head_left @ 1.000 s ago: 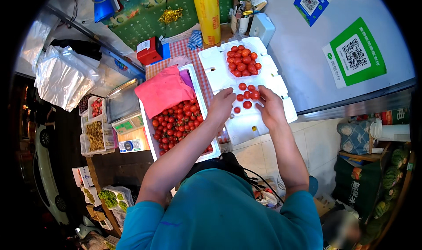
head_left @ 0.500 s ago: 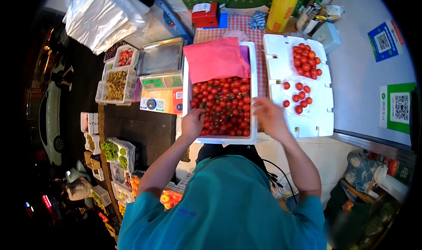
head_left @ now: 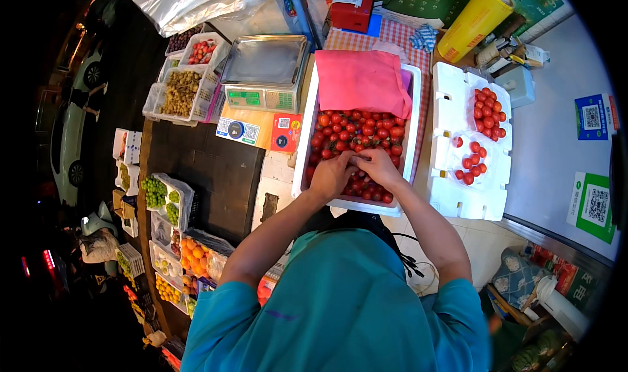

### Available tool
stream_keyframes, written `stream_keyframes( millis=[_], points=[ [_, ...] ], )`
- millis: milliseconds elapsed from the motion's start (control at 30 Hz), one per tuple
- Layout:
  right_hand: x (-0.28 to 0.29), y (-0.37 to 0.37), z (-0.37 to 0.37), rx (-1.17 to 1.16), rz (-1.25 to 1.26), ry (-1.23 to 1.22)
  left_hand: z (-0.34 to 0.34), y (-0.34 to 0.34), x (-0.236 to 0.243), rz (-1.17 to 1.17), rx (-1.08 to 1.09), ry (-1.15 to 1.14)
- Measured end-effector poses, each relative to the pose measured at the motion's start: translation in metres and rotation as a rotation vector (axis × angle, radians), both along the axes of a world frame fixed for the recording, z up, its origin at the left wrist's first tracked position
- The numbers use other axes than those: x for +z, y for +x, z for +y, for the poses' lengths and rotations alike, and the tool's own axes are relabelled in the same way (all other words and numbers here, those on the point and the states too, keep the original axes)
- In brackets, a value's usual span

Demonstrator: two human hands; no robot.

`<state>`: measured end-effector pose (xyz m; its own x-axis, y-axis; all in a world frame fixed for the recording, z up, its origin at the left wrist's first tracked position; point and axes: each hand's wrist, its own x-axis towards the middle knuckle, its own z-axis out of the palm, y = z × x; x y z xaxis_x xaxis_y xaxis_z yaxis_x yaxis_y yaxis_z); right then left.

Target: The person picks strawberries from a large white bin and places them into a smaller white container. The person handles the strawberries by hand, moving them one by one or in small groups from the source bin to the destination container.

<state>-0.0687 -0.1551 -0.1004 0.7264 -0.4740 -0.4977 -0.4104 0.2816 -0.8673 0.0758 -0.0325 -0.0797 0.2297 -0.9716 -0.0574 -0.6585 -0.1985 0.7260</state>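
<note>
Both hands meet over the cherry tomatoes [head_left: 366, 127] in a white foam box [head_left: 303, 156]. My left hand [head_left: 330, 176] has its fingers curled, touching my right hand [head_left: 379, 168], whose fingers are bent inward; whatever they pinch is hidden. A pink cloth [head_left: 360, 78] covers the box's far part. To the right, a white foam lid [head_left: 448, 91] bears a clear punnet of tomatoes [head_left: 487, 114] and a second punnet [head_left: 471, 161] with fewer tomatoes.
A metal scale [head_left: 261, 65] stands left of the box. Fruit trays [head_left: 186, 94] line the far left. A yellow film roll [head_left: 474, 22] and a red printer [head_left: 352, 12] sit behind. A grey panel [head_left: 543, 189] with code stickers borders the right.
My hands have moved left from the punnet on the lid into the tomato box and have come together. The view has swung, shifting the box rightward in frame.
</note>
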Motion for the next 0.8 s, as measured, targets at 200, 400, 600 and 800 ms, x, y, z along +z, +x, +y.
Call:
stream_keyframes(
  millis=[200,400,600,800],
  points=[
    [0.010,-0.015,0.033,-0.191,-0.155,0.163,0.025,-0.017,0.019,0.454,0.110,0.144],
    [-0.001,-0.019,0.011,-0.537,-0.156,0.425,0.025,-0.009,0.010,-0.182,0.052,0.129],
    [-0.011,0.044,-0.021,0.190,0.141,-1.044,-0.023,0.028,-0.014,-0.533,0.127,-0.073],
    [-0.018,0.063,-0.039,0.264,0.166,-0.825,-0.013,0.032,0.007,-0.292,0.231,-0.070]
  ],
)
